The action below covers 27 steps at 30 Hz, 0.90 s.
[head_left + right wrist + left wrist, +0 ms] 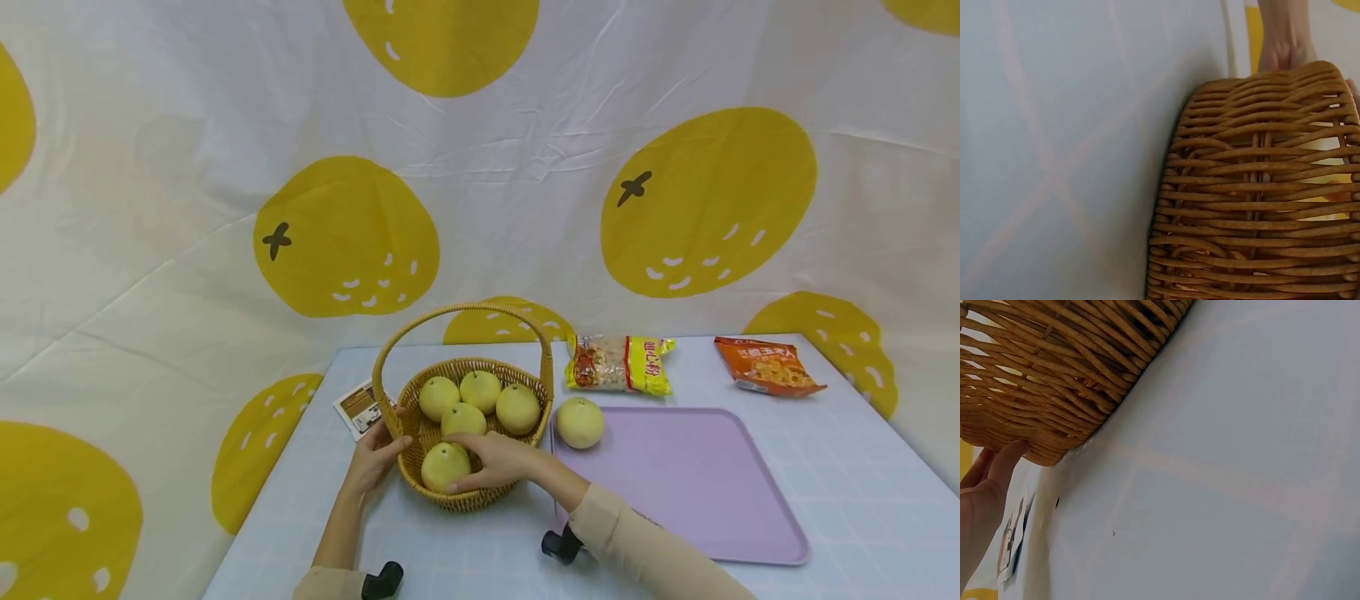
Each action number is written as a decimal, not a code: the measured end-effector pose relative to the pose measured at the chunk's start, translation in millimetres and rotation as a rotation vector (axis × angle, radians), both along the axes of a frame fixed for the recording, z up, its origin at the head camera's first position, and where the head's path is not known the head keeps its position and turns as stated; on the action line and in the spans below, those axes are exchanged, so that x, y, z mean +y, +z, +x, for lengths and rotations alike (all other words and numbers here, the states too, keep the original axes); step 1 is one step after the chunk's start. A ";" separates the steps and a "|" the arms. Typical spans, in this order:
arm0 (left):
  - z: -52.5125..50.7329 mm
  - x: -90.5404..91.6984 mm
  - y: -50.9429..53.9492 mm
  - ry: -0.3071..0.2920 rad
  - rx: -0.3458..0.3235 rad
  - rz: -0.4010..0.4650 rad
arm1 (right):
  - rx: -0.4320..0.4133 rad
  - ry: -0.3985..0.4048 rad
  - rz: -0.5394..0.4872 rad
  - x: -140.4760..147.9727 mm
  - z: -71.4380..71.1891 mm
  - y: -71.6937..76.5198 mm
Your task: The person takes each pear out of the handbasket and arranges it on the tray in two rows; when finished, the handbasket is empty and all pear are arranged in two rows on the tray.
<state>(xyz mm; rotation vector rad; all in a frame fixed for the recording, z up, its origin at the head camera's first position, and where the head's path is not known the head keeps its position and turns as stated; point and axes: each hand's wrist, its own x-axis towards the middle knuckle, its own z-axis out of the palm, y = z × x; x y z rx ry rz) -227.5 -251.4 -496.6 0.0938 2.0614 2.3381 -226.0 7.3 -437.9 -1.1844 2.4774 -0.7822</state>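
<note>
A wicker basket (480,500) with a tall handle holds several pale yellow-green pears. At its left side the left hand (372,458) grips the rim near the handle's base; in the left wrist view that hand (988,487) has its thumb against the basket's weave (1079,369). Over the front of the basket, the right hand (491,461) has thumb and fingers curled round the front pear (444,467). In the right wrist view the basket's side (1254,187) hides the right hand.
A lilac tray (690,492) lies right of the basket, with one pear (580,422) at its back left corner. Behind are a yellow-ended food packet (618,364) and an orange packet (770,367). A printed card (360,408) lies left of the basket.
</note>
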 end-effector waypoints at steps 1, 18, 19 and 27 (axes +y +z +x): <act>0.4 0.0 -0.2 0.003 -0.001 0.004 | -0.008 -0.003 0.007 -1.2 0.1 -0.1; 1.0 0.1 1.1 0.017 -0.014 0.049 | 0.038 -0.032 -0.107 -6.3 -2.4 -7.7; 0.8 -0.1 1.2 0.018 -0.012 0.046 | 0.035 -0.028 -0.126 -5.3 -2.8 -7.2; 0.5 0.3 3.0 0.021 -0.013 0.031 | -0.051 -0.055 -0.328 6.3 -5.0 -3.7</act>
